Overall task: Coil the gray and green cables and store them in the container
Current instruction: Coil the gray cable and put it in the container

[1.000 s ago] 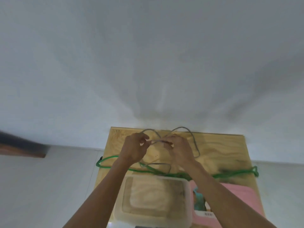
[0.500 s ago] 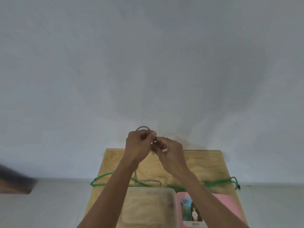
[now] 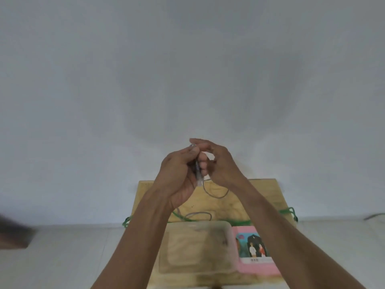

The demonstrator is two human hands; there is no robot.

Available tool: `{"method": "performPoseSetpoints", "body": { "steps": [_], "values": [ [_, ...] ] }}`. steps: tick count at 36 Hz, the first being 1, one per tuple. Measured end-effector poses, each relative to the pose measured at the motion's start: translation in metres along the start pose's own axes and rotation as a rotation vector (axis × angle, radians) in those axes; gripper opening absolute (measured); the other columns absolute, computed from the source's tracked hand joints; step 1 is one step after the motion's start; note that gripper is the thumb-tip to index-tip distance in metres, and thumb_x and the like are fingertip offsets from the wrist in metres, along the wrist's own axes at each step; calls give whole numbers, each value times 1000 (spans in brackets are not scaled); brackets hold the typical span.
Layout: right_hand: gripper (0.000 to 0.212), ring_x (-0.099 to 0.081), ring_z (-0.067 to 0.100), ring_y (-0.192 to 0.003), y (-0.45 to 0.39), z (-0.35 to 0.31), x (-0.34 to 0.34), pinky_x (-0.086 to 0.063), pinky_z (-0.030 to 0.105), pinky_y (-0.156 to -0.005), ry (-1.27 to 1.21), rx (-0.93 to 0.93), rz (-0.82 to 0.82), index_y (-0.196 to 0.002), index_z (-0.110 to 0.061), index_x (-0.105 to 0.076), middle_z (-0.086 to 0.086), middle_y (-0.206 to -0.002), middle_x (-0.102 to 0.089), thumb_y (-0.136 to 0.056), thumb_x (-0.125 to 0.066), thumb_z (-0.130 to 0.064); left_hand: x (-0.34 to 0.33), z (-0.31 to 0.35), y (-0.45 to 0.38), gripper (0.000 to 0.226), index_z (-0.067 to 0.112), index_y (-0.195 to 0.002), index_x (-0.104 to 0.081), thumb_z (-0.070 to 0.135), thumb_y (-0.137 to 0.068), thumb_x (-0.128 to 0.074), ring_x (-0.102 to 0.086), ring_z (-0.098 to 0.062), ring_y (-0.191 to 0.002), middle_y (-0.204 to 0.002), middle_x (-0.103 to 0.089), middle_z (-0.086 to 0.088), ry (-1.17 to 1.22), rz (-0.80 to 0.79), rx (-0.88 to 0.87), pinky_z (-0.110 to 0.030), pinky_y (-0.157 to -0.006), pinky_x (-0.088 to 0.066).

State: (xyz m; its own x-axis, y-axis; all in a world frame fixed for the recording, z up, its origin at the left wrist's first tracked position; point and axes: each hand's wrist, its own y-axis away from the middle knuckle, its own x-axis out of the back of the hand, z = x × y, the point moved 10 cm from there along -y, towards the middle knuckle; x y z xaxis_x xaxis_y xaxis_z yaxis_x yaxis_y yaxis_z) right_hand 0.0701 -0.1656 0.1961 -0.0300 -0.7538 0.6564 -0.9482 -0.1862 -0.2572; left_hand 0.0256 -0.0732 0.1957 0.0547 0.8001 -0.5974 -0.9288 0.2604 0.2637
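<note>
Up above the wooden table (image 3: 258,190), the gray cable (image 3: 198,176) is bunched between both hands — the left hand (image 3: 178,178) curls around it, the right hand (image 3: 216,163) pinches it from the other side. Loose gray loops trail down onto the wood. Nearer the person, the green cable (image 3: 288,211) lies across the table beside the clear container (image 3: 198,249) and a pink box (image 3: 257,251).

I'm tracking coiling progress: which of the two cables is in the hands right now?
The gray cable, gathered between the left hand and right hand. The green cable lies untouched across the table.
</note>
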Motion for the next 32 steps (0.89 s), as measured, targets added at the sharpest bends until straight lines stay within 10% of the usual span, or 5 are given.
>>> {"method": "performPoseSetpoints", "body": {
  "steps": [7, 11, 15, 21, 32],
  "values": [
    [64, -43, 3, -27, 29, -19, -57, -26, 8, -30, -582, -236, -187, -43, -14, -59, -7, -36, -47, -101, -32, -7, 8, -14, 21, 31, -6, -107, -64, 17, -104, -44, -42, -12, -48, -60, -46, -3, 89, -56, 72, -25, -49, -39],
    [51, -50, -13, -47, 42, -3, -62, -39, 4, -48, -225, -165, -119, -77, -30, -50, -19, -54, -53, -94, -41, 16, 21, -10, 23, 24, -4, -105, -63, 10, -105, -43, -61, -14, -60, -70, -66, -7, 62, -21, 46, -24, -58, -54],
    [17, -50, -7, -58, 45, 7, -59, -39, 8, -53, -357, -227, 27, -87, 6, -63, -4, -70, -57, -95, -48, 7, 26, -7, 22, 20, -3, -101, -61, 7, -104, -44, -68, -15, -62, -76, -72, -10, 86, -11, 14, -24, -62, -57],
    [51, -45, 5, -44, 51, 13, -39, -39, 22, -47, -408, -294, 72, -56, -29, -56, -11, -45, -53, -90, -43, 7, 18, -3, 7, 18, -2, -98, -59, 3, -103, -42, -68, -15, -63, -74, -72, -9, 16, -47, -57, -23, -64, -57],
    [25, -55, 0, -46, 58, 9, 4, -42, 17, -57, -140, -153, -64, -78, -13, -74, -10, -64, -70, -96, -58, -19, 2, -2, -26, 21, -2, -103, -63, 4, -105, -43, -74, -25, -86, -90, -76, -14, -212, 8, -220, -30, -82, -60]
  ]
}}
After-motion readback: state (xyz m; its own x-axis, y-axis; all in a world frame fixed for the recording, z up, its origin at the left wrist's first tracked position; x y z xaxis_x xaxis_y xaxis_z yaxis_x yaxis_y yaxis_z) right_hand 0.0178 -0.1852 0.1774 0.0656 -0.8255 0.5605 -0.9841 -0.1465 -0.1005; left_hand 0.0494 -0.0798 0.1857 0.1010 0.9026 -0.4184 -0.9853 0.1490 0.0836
